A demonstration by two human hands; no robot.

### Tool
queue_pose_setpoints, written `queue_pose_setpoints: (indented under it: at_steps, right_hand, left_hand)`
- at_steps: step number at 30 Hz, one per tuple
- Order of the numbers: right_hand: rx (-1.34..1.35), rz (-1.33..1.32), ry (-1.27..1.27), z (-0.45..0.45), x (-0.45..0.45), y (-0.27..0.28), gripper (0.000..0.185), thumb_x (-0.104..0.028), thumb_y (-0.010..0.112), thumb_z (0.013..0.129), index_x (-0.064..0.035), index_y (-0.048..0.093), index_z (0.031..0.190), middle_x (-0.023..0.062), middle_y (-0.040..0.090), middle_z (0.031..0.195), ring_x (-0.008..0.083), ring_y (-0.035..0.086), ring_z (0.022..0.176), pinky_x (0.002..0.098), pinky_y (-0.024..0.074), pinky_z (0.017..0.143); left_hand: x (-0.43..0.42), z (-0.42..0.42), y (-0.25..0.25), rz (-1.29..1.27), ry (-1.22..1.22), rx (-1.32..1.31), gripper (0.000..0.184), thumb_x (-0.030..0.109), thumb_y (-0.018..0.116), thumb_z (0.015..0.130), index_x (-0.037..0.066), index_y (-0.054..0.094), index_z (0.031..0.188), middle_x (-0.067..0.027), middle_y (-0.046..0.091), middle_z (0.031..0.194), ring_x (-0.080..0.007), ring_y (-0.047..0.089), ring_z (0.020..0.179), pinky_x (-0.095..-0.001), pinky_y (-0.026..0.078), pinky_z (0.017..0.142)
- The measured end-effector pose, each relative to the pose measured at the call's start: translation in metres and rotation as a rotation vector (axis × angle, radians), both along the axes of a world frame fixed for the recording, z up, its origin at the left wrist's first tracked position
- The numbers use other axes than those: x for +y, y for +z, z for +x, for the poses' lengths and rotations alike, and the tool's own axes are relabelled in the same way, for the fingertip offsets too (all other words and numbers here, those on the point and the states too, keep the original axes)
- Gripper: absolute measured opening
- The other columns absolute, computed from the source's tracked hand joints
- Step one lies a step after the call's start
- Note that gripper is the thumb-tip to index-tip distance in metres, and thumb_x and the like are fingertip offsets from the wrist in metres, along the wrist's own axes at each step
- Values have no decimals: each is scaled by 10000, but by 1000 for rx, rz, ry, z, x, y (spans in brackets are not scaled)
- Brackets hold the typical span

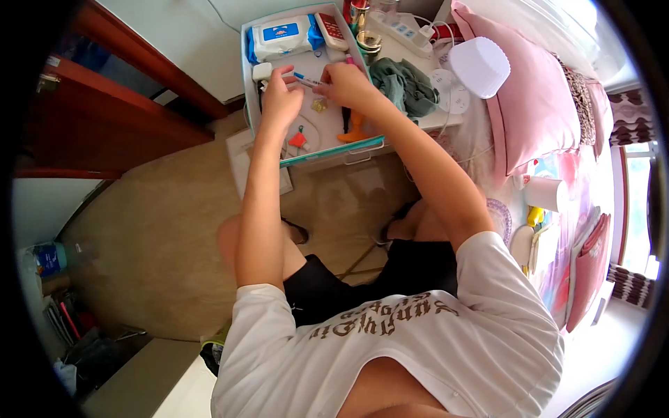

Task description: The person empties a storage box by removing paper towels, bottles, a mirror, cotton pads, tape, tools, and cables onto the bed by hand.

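Over a white box-like drawer (331,152) with a light-blue rim, my right hand (346,85) pinches a slim pen (304,79) with a blue end. That blue end points toward my left hand (281,101), whose fingers are parted and curved beside it; touching or not is hard to tell. Under my hands lie a small yellowish item (319,104), a red piece (298,140) and an orange-handled tool (354,129). A white charger (262,72) sits near my left fingers. Behind are a pack of wet wipes (282,38) and a red-and-white calculator (332,31).
To the right of the drawer are a grey-green cloth (406,87), a power strip (401,33) and a white lampshade-like object (479,67). A bed with a pink pillow (533,97) stands farther right. Dark red doors (104,118) are at the left.
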State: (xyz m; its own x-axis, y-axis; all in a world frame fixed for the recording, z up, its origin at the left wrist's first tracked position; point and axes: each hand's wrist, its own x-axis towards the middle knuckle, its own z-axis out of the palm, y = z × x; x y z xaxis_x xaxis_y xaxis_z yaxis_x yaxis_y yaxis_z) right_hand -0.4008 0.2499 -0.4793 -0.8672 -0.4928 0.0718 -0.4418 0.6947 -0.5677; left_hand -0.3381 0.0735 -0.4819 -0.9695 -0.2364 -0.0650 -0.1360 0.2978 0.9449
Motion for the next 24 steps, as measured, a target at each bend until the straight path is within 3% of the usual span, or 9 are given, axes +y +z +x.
queue_pose_setpoints:
  at_steps: [3, 4, 9, 11, 16, 18, 20, 22, 24]
  right_hand:
    - [-106, -267, -82, 28, 36, 46, 328, -289, 818, 895, 1, 708, 1001, 136, 723, 849, 237, 700, 753, 367, 549, 719]
    - [9, -358, -124, 44, 50, 59, 316, -267, 820, 888, 14, 710, 982, 172, 715, 805, 300, 702, 731, 393, 556, 707]
    - [-164, -553, -287, 106, 151, 92, 282, -239, 792, 956, -6, 661, 1045, 23, 663, 790, 82, 587, 685, 276, 472, 607]
    - [-246, -598, -352, 134, 198, 89, 210, -187, 761, 981, -11, 653, 1024, -11, 634, 799, 65, 556, 689, 240, 453, 612]
    - [-283, -647, -539, 221, 314, 89, 134, -133, 735, 992, -50, 634, 1018, -38, 613, 814, 34, 547, 727, 219, 414, 601]
    - [-435, -603, -629, 255, 354, 105, 116, -126, 711, 1001, -59, 617, 1004, -31, 597, 812, 50, 544, 719, 218, 410, 612]
    - [-507, -429, -648, 289, 408, 100, 110, -157, 706, 1009, -67, 642, 1001, -42, 605, 815, 45, 549, 717, 210, 423, 616]
    - [-555, -227, -689, 324, 451, 110, 133, -197, 698, 1020, -68, 667, 1005, -44, 611, 808, 37, 555, 725, 211, 428, 616]
    - [-544, -324, -793, 352, 491, 112, 169, -233, 701, 1021, -65, 689, 1011, -50, 617, 806, 30, 558, 733, 213, 431, 623]
  left_hand:
    - [5, 4, 3, -121, 38, 111, 538, 25, 695, 912, 59, 548, 1429, -160, 668, 1290, -225, 693, 1042, -339, 570, 875]
    - [6, 7, 6, -115, 30, 111, 538, 25, 695, 912, 59, 548, 1429, -160, 668, 1290, -225, 693, 1042, -339, 570, 875]
    - [23, 15, 5, -515, -216, 91, 415, 93, 823, 830, 72, 697, 1224, -147, 692, 1119, -259, 699, 976, -371, 569, 863]
    - [28, 14, -2, -683, -269, 207, 425, 86, 854, 793, 62, 708, 1192, -143, 664, 981, -316, 684, 913, -424, 560, 856]
    - [26, 9, -6, -712, -345, 201, 357, 57, 840, 795, 41, 691, 1119, -171, 669, 991, -327, 679, 918, -437, 550, 814]
    - [22, 8, -12, -665, -339, 187, 348, 79, 805, 797, 28, 662, 1110, -193, 684, 1021, -389, 657, 949, -474, 525, 833]
    - [28, 9, -3, -640, -335, 40, 345, 39, 747, 828, 11, 675, 1164, -206, 720, 1031, -345, 692, 910, -412, 549, 808]
    - [4, -4, -38, -539, -441, 169, 376, 4, 711, 867, -4, 683, 1242, -177, 744, 1140, -229, 684, 921, -353, 550, 813]
    - [-19, -22, -54, -551, -494, -7, 299, 68, 750, 913, 3, 725, 1204, -104, 738, 1052, -127, 656, 872, -297, 530, 757]
